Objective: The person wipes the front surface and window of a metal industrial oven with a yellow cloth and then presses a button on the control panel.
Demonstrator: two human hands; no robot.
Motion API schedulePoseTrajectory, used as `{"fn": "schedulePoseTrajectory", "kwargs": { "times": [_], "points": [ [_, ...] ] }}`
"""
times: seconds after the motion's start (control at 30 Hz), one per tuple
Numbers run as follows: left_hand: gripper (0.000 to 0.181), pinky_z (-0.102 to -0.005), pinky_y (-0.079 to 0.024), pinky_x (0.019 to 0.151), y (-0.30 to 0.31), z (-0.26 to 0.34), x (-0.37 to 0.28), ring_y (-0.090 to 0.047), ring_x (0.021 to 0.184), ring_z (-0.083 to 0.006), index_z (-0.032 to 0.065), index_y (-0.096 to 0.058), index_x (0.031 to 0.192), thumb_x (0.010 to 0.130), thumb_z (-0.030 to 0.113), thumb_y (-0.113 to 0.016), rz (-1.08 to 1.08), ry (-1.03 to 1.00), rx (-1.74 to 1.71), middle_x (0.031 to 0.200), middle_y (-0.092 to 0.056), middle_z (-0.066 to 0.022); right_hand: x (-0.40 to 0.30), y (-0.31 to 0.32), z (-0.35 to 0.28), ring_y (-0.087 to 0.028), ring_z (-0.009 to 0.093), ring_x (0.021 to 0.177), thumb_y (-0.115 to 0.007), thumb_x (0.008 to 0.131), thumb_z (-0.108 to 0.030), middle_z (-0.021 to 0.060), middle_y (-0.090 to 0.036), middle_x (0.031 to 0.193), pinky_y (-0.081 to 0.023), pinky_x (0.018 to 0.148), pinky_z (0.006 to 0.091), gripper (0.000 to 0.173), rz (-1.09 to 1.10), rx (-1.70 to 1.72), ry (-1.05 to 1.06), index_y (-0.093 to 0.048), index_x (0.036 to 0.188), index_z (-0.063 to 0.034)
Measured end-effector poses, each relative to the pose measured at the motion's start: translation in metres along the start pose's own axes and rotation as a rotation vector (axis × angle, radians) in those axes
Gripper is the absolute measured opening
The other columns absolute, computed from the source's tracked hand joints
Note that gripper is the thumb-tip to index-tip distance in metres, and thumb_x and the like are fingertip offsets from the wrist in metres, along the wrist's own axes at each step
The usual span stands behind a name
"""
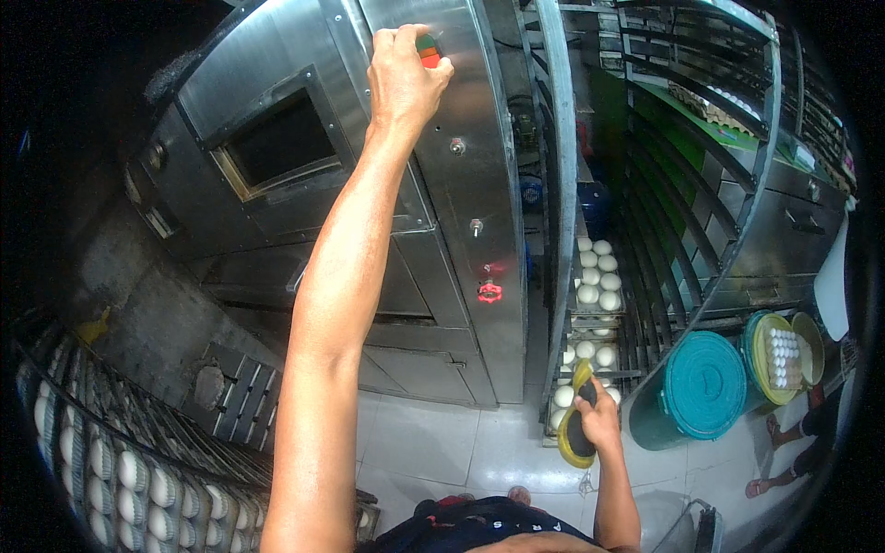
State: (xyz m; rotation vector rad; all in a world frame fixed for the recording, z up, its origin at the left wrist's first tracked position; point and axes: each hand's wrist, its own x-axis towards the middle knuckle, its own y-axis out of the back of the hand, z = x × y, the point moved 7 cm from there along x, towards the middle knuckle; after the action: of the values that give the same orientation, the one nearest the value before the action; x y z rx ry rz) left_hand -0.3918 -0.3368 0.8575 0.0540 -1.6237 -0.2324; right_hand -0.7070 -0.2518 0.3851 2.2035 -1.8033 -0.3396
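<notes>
My left hand (408,72) reaches up to a green, orange and red push-button switch (429,54) on the stainless steel front of a large oven (460,104), its fingers apart around the switch. Lower on the same panel are two toggle switches (476,227) and a red valve handwheel (489,292). My right hand (600,415) grips a yellow and black object (579,432), perhaps a pair of oven mitts, in front of trays of round white buns (598,276) in the metal rack. The oven door's window (280,142) is dark.
A tall metal rack (563,173) stands right of the oven, beside lidded teal bins (705,383). Another rack with paper-cupped buns (131,470) fills the lower left. An egg tray (785,356) rests on a yellow lid. Another person's legs (795,442) show at the right edge.
</notes>
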Motion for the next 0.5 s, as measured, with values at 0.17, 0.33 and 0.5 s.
{"fn": "schedulePoseTrajectory", "kwargs": {
  "times": [0.17,0.33,0.5],
  "points": [
    [0.048,-0.0385,-0.055,0.087,0.000,-0.001,0.000,-0.065,0.092,-0.0261,0.0050,-0.066,0.117,0.074,0.021,-0.080,0.013,-0.022,0.017,0.102,-0.061,-0.0139,-0.004,0.001,-0.006,-0.068,0.034,0.100,-0.062,0.087,-0.008,0.0254,-0.070,0.105,-0.049,0.091,0.0365,0.055,-0.014,-0.004,-0.024,-0.049,0.139,0.0050],
    [0.048,-0.0387,-0.054,0.088,0.000,-0.001,0.000,-0.065,0.093,-0.0265,0.0053,-0.066,0.117,0.074,0.021,-0.080,0.035,-0.028,-0.016,0.103,-0.061,-0.0141,-0.003,0.001,-0.001,-0.068,0.034,0.098,-0.061,0.088,-0.007,0.0251,-0.070,0.104,-0.049,0.090,0.0362,0.056,-0.024,-0.045,-0.011,-0.047,0.140,0.0052],
    [0.050,-0.0391,-0.055,0.086,0.002,0.003,-0.004,-0.064,0.092,-0.0262,0.0065,-0.065,0.119,0.074,0.021,-0.081,0.040,-0.070,0.005,0.106,-0.060,-0.0147,-0.006,0.003,-0.009,-0.068,0.032,0.096,-0.060,0.088,-0.007,0.0236,-0.070,0.102,-0.049,0.089,0.0361,0.057,-0.041,-0.018,-0.044,-0.046,0.141,0.0057]
  ]
}}
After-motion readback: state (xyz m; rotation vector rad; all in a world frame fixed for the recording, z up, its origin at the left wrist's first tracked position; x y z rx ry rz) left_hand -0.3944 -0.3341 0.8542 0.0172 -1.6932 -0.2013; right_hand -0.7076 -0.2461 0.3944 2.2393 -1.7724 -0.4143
